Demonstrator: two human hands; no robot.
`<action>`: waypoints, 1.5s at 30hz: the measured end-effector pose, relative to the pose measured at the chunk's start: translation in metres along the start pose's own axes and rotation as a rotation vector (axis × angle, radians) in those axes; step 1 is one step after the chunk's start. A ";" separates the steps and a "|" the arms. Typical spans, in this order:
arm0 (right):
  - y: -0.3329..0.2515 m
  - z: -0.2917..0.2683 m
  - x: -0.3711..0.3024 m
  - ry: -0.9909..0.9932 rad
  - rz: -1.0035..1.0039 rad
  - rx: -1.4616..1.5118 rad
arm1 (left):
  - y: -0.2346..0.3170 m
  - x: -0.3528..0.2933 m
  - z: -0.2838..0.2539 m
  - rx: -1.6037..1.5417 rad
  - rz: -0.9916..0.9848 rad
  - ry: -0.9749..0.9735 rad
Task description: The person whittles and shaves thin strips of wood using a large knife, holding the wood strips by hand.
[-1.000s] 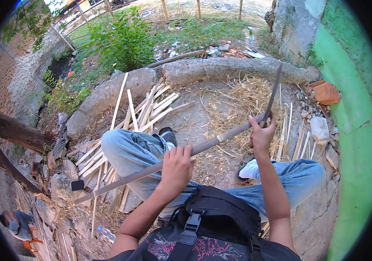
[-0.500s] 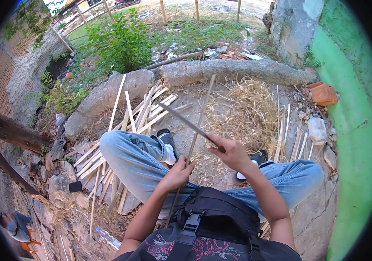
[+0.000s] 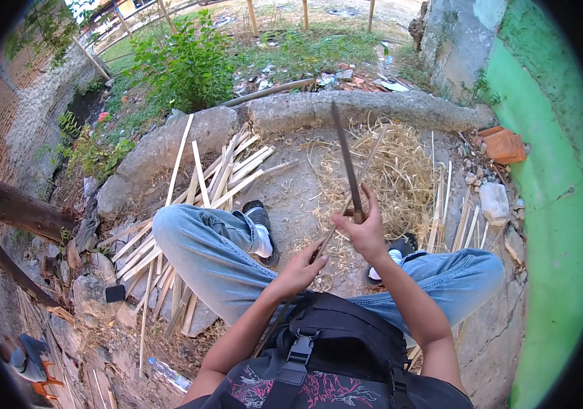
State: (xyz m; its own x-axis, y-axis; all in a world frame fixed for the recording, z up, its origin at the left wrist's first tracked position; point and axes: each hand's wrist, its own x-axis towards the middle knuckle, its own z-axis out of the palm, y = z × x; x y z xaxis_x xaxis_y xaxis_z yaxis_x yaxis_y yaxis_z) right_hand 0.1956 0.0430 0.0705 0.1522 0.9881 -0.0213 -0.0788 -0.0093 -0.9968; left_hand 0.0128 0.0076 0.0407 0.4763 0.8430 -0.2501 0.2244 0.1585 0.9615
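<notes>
My left hand (image 3: 298, 271) is closed round a thin bamboo strip (image 3: 333, 234). The strip slants from beside my waist up to the right, its far end over the pile of shavings. In my right hand (image 3: 366, 228) is a long knife (image 3: 346, 153) with a dark, narrow blade. Its blade points away from me, tip near the low stone kerb, and crosses close to the strip. My right thumb and forefinger are spread about the handle end, which is partly hidden by the fingers.
Curly shavings (image 3: 397, 160) lie heaped ahead to the right. Split bamboo strips (image 3: 227, 170) are piled beside my left leg, and more strips (image 3: 437, 211) lie right. A stone kerb (image 3: 346, 108) bounds the ground; a green wall (image 3: 554, 238) stands right. Another person (image 3: 25, 358) sits lower left.
The knife has swung from pointing far left to pointing away from me. My right hand has turned, its forefinger lifted. My left hand has moved slightly right, and the strip now leans further right.
</notes>
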 end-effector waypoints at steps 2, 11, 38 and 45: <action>0.004 -0.010 0.009 0.089 -0.061 -0.026 | 0.013 -0.006 0.001 -0.063 -0.068 -0.041; -0.022 -0.043 0.022 0.144 -0.045 -0.435 | 0.006 -0.012 -0.001 0.012 -0.179 -0.051; 0.017 -0.014 -0.002 -0.316 -0.048 -1.066 | -0.029 -0.003 -0.008 0.028 -0.227 0.142; 0.033 0.005 -0.026 -0.449 -0.133 -1.099 | -0.041 -0.001 -0.010 0.021 -0.232 0.130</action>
State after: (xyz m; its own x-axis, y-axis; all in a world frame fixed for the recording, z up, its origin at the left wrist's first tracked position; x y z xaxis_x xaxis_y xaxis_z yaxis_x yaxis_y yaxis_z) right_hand 0.1845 0.0181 0.0383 -0.2795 0.9546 -0.1026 0.8299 0.1865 -0.5258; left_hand -0.0050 0.0056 0.0029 0.2974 0.8442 -0.4459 0.3330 0.3459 0.8772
